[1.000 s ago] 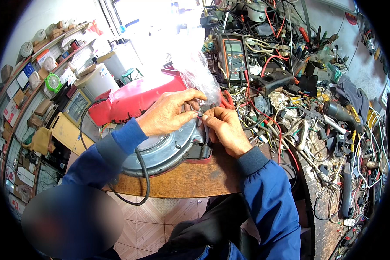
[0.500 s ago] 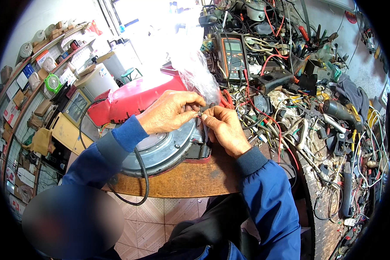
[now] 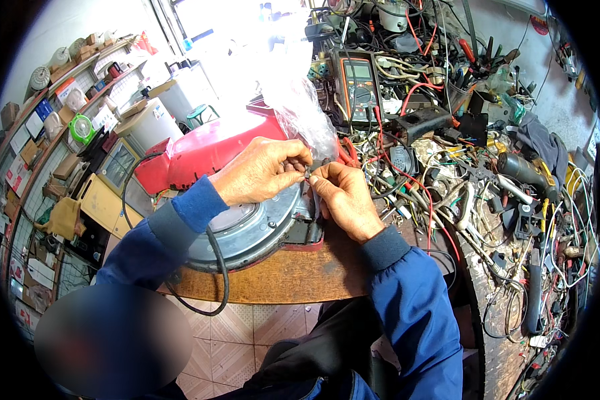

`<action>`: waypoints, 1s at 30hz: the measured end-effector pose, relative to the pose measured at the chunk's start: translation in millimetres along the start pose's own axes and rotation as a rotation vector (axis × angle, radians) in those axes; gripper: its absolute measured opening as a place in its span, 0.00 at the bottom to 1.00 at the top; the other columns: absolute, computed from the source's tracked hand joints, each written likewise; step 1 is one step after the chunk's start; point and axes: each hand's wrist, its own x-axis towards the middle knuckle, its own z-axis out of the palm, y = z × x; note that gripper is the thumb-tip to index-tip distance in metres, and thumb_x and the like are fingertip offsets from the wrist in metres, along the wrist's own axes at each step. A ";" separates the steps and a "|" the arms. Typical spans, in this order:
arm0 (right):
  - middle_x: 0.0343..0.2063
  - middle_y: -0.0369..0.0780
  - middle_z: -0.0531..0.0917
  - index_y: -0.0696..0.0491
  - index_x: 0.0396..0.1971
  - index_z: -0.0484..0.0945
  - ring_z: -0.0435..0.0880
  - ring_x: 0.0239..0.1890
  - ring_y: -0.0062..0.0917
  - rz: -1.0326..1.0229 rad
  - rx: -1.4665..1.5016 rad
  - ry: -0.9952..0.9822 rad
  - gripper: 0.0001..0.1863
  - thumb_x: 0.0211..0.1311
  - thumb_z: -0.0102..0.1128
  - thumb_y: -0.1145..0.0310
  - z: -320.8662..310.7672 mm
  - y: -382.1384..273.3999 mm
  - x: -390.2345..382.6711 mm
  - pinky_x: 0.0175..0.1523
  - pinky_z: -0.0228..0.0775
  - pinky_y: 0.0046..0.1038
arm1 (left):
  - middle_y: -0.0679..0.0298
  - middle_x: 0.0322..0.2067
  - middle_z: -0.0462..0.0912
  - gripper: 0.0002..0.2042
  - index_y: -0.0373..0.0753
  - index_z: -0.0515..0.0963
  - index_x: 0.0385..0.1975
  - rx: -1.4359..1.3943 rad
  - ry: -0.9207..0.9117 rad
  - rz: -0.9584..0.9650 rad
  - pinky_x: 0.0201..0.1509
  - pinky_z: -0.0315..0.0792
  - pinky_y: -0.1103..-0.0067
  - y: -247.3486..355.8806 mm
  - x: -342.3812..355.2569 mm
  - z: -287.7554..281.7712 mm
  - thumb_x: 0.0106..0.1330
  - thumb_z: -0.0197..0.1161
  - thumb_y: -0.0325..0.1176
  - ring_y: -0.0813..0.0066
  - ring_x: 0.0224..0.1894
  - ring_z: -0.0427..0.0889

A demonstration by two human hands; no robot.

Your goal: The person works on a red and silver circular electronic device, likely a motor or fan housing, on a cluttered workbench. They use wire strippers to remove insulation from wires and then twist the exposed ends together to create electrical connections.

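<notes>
Left hand [image 3: 263, 173], right hand [image 3: 345, 197] nudged leftward, grips pinching tiny part [image 3: 307, 174], table edge [image 3: 293, 295] near

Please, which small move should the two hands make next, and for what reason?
Perhaps the bare right hand should tilt slightly outward, to uncover the small dark piece at its fingertips. The bare left hand has its fingertips close by, near the edge of the round, smooth grey base, and the fingers hide much of the piece, so its exact hold cannot be judged.
</notes>
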 end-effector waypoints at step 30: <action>0.23 0.34 0.82 0.61 0.32 0.81 0.76 0.26 0.14 -0.015 -0.069 0.079 0.06 0.66 0.62 0.74 3.1 2.4 0.0 0.32 0.71 0.25 | 0.67 0.35 0.84 0.23 0.36 0.76 0.62 -0.139 -0.067 -0.069 0.38 0.76 0.85 -8.5 -1.3 -0.8 0.65 0.67 0.22 0.86 0.34 0.80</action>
